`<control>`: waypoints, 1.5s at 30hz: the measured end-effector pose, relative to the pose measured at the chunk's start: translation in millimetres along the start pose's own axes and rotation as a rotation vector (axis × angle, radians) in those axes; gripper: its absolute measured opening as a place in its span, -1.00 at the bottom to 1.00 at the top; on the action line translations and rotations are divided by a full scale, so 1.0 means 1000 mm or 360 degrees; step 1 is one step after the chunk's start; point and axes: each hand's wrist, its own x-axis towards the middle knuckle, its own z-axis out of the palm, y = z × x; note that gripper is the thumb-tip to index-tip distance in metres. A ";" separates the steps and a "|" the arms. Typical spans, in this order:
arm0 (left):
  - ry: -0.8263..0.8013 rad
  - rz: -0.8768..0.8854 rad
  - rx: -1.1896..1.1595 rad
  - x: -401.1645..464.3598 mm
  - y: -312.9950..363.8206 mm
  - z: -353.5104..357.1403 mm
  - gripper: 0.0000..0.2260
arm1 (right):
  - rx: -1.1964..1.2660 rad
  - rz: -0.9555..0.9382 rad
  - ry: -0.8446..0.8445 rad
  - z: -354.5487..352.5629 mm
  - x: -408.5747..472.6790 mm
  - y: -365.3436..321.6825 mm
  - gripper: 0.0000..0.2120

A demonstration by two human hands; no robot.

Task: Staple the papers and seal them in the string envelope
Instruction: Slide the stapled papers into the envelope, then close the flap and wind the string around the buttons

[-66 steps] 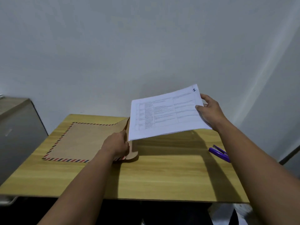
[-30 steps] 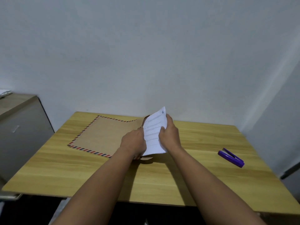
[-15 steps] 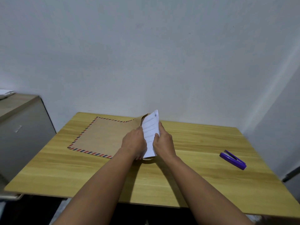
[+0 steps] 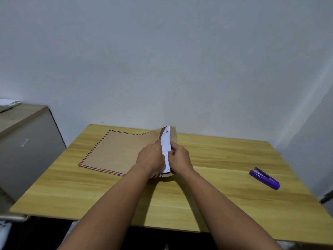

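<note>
A brown envelope (image 4: 115, 152) with a red and blue striped border lies flat on the wooden table (image 4: 225, 195), its mouth at the right end. White printed papers (image 4: 166, 147) stick out of that mouth as a narrow strip, most of them hidden inside. My left hand (image 4: 150, 157) grips the envelope's upper lip at the mouth. My right hand (image 4: 180, 158) grips the papers' right edge, against the envelope's raised flap (image 4: 173, 134). The string closure is not visible.
A purple stapler (image 4: 264, 178) lies on the table to the right, well apart from my hands. A grey cabinet (image 4: 23, 147) stands left of the table. A white wall runs behind.
The papers were held in the air above the table, then slid leftward into the envelope's mouth. Now only a narrow strip shows. My right hand has moved left with them.
</note>
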 end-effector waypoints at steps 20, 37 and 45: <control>-0.0004 -0.0001 -0.0114 0.002 -0.028 -0.001 -0.63 | 0.0265 0.0260 -0.0339 0.015 0.024 -0.018 -0.65; -0.0042 0.0195 0.0114 0.011 -0.017 0.008 -0.51 | 0.0044 0.0642 -0.0753 -0.081 0.027 0.033 -0.69; -0.0140 0.0242 0.0347 0.033 -0.051 0.028 -0.43 | -0.0621 0.0324 -0.0516 -0.091 0.095 0.025 -0.77</control>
